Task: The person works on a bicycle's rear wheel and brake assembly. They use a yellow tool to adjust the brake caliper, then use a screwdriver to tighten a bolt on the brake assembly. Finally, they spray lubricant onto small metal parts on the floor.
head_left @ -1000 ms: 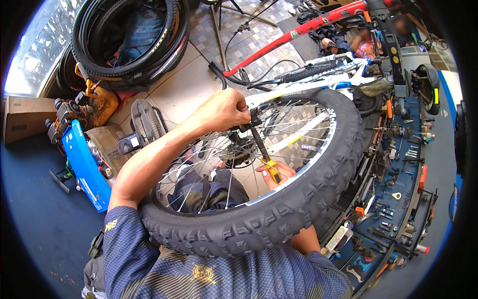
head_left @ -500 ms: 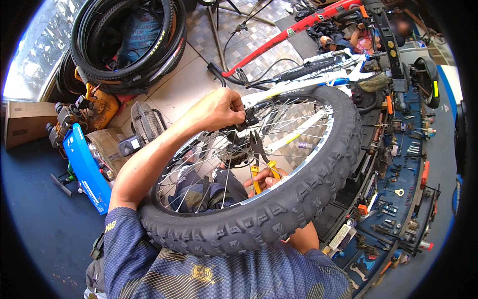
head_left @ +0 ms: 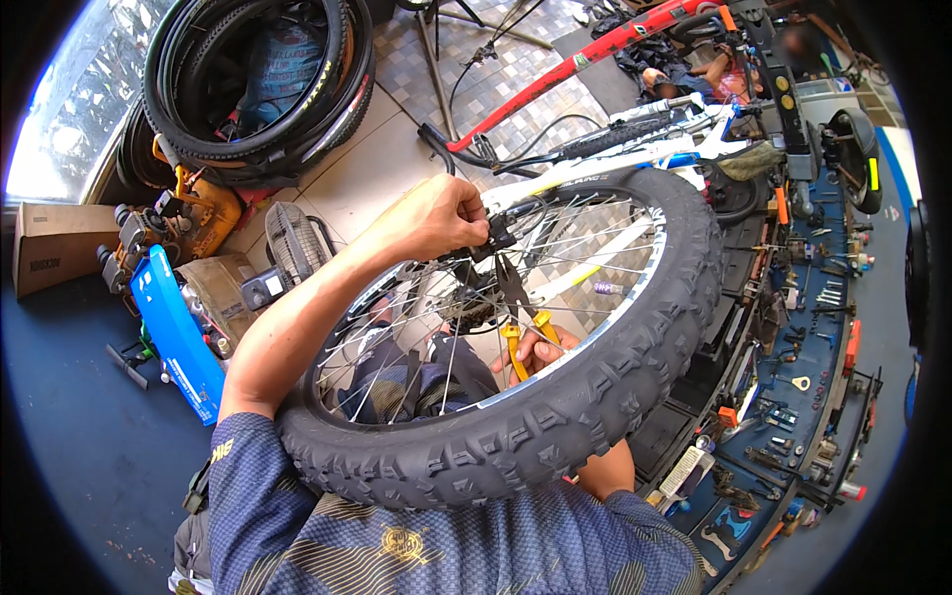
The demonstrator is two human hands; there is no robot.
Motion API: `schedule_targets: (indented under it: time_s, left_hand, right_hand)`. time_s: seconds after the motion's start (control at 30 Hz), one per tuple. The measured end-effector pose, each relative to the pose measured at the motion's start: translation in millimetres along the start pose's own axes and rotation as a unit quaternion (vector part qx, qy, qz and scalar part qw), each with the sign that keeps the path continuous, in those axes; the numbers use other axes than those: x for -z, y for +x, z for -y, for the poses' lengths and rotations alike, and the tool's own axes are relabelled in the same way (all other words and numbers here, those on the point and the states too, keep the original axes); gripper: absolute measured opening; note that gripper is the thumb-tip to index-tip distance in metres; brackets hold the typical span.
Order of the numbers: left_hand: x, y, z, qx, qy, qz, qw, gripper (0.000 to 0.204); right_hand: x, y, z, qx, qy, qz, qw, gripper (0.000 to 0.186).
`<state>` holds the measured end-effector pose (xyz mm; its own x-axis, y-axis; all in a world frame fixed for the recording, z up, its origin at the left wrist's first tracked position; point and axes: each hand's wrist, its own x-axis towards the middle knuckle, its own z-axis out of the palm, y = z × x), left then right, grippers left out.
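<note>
At the far left, a brown cardboard box [head_left: 55, 246] is seen against the wall, with a flat blue plastic case [head_left: 177, 332] leaning just beside a yellow compressor-like machine [head_left: 203, 213]. Above these, a stack of black rubber tyres [head_left: 253, 84] is piled on the tiled floor [head_left: 372, 169]. Across the middle, a large spoked bicycle wheel with a knobbly black tyre [head_left: 516, 436] is held upright in front of the person's blue patterned shirt [head_left: 446, 545]. The left hand [head_left: 436, 216] is reached over the top of the wheel, its fingers pinched shut on a small dark part near the hub. Behind the spokes, the right hand [head_left: 540, 349] is closed around the yellow handles of a pair of pliers [head_left: 516, 312], whose dark jaws are pointed up toward the left hand's fingertips. Behind the wheel, a white bicycle frame [head_left: 635, 139] and a red bicycle frame tube [head_left: 585, 61] are seen. To the right, a blue workbench [head_left: 793, 416] scattered with small tools is curved along the edge.
</note>
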<state>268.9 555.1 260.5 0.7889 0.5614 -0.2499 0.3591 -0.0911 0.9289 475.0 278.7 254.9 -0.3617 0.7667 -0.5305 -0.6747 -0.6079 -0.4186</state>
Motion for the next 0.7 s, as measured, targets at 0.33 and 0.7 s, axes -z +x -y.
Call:
schedule_targets:
  time_s: [0.33,0.7]
  left_hand:
    - [-2,0,0,0.005,-0.012,-0.001,1.000,0.022]
    - [-2,0,0,0.008,-0.005,-0.003,1.000,0.022]
  right_hand:
    - [-19,7,-3,0.043,-0.034,-0.041,0.998,0.031]
    - [-29,5,3,0.043,-0.089,-0.063,0.993,0.032]
